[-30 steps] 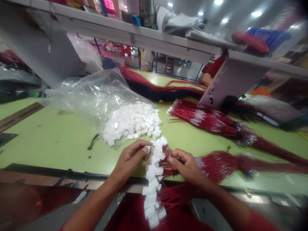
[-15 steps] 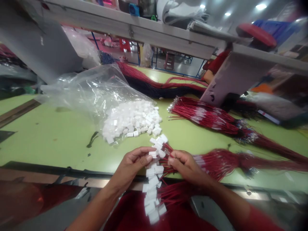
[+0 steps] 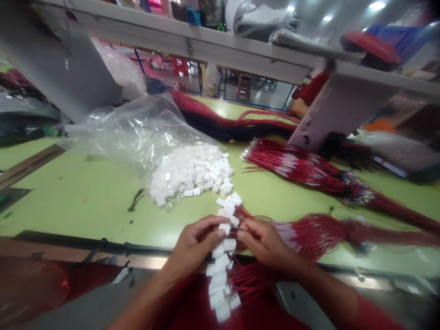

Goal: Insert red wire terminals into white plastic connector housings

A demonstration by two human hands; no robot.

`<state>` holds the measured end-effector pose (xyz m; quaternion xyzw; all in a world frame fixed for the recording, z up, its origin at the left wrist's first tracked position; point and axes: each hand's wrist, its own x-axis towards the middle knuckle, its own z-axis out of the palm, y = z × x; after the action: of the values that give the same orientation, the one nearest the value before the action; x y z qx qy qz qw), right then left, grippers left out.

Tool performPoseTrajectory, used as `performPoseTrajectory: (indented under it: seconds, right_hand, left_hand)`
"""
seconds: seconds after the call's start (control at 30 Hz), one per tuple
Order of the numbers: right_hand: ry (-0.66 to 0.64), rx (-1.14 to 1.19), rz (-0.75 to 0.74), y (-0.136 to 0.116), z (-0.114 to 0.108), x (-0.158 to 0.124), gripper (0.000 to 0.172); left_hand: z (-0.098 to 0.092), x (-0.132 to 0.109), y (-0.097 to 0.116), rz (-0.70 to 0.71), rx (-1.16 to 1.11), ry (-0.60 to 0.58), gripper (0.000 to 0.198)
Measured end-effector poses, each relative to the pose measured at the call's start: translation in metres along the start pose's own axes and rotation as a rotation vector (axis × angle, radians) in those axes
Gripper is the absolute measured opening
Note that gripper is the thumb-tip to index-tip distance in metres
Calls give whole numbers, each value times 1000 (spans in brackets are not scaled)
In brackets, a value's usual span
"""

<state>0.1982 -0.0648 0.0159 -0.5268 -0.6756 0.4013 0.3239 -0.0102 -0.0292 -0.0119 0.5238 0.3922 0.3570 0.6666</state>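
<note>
My left hand (image 3: 195,243) pinches a white plastic connector (image 3: 224,227) near the top of a long hanging string of white connectors (image 3: 218,270). My right hand (image 3: 261,243) grips the red wires (image 3: 245,224) just behind those connectors, its fingertips close to my left hand. The wires run right into a loose red bundle (image 3: 309,233) and drop over the table edge. Behind my hands, a clear plastic bag (image 3: 137,133) holds a heap of loose white connectors (image 3: 190,176). My fingers hide part of the string.
The light green table (image 3: 79,201) also bears a red wire bundle with white connectors (image 3: 292,165) and a long red and dark wire hank (image 3: 223,126). A grey shelf (image 3: 172,39) with grey supports spans above it. Red cloth (image 3: 189,307) lies below the table edge.
Both hands have shifted slightly right and closer together on the connector string. The whole view has tilted slightly as my head moved.
</note>
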Motion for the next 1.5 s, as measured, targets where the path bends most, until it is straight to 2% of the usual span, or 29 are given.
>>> performPoseTrajectory:
  seconds: [0.17, 0.27, 0.37, 0.43, 0.57, 0.67, 0.73, 0.8, 0.93, 1.03, 1.13, 1.23, 1.3, 1.5]
  right_hand:
    - [2, -50, -68, 3, 3, -2, 29]
    - [147, 83, -60, 6, 0, 1, 30]
    - [278, 228, 22, 10, -3, 5, 28]
    - [241, 298, 108, 12, -4, 5, 31]
    - [165, 388, 144, 16, -3, 2, 31]
    - [164, 393, 137, 17, -2, 1, 28]
    - [164, 383, 140, 16, -2, 0, 26]
    - [166, 385, 142, 15, -2, 0, 26]
    - [148, 408, 141, 14, -2, 0, 27]
    - [124, 396, 118, 13, -3, -2, 24]
    - [103, 417, 114, 10, -4, -4, 22]
    - [79, 439, 131, 6, -5, -6, 22]
    - [62, 398, 118, 3, -5, -7, 22]
    - [58, 224, 45, -4, -7, -6, 21]
  left_hand:
    - [7, -7, -3, 72, 48, 26, 28]
    - [-3, 2, 4, 150, 181, 25, 22]
    - [-20, 27, 12, 360, 471, 154, 20]
    - [-28, 49, 13, 443, 722, 248, 21]
    - [-28, 85, 11, 395, 1181, 267, 15]
    - [-22, 96, 9, 402, 1303, 286, 12]
    - [-20, 95, 10, 421, 1261, 272, 10]
    - [-20, 87, 16, 421, 1086, 247, 9]
    - [-18, 56, 35, 321, 405, 105, 17]
    - [-14, 32, 44, 152, 111, -27, 23]
    - [-9, 17, 41, 69, 53, -62, 28]
    - [-5, 13, 35, 28, -1, -66, 35]
    - [-4, 12, 34, 16, -1, -76, 32]
    - [-3, 11, 37, 172, 192, -164, 27]
